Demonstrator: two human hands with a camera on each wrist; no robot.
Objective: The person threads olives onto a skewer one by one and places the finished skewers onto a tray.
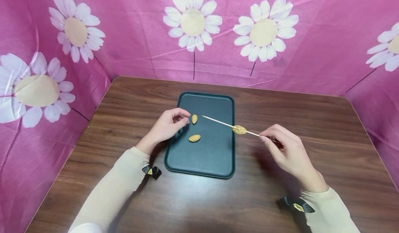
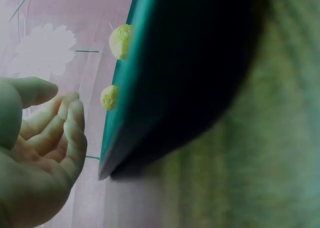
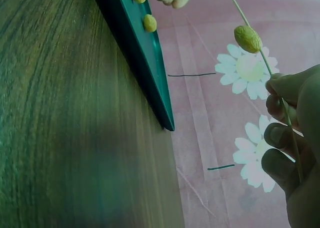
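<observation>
Between thumb and fingers, my right hand [image 1: 288, 153] pinches a thin wooden skewer [image 1: 215, 119] near its rear end. Threaded on it is a wrinkled yellow oval fruit [image 3: 248, 39], held up near the right rim of the dark green tray [image 1: 212, 163]. The skewer's pointed tip reaches left above the tray. Two more such fruits lie on the tray, an upper fruit [image 1: 194, 119] and a lower fruit [image 1: 194, 138]. Just left of the upper one hovers my left hand [image 1: 169, 123], its fingers loosely bent and holding nothing, as the left wrist view [image 2: 47, 143] confirms.
The tray lies on a brown wood-grain table [image 1: 131, 97]. A pink cloth [image 1: 131, 25] with large white daisies stands up behind the table and along its sides. Dark bands with small devices sit at both wrists.
</observation>
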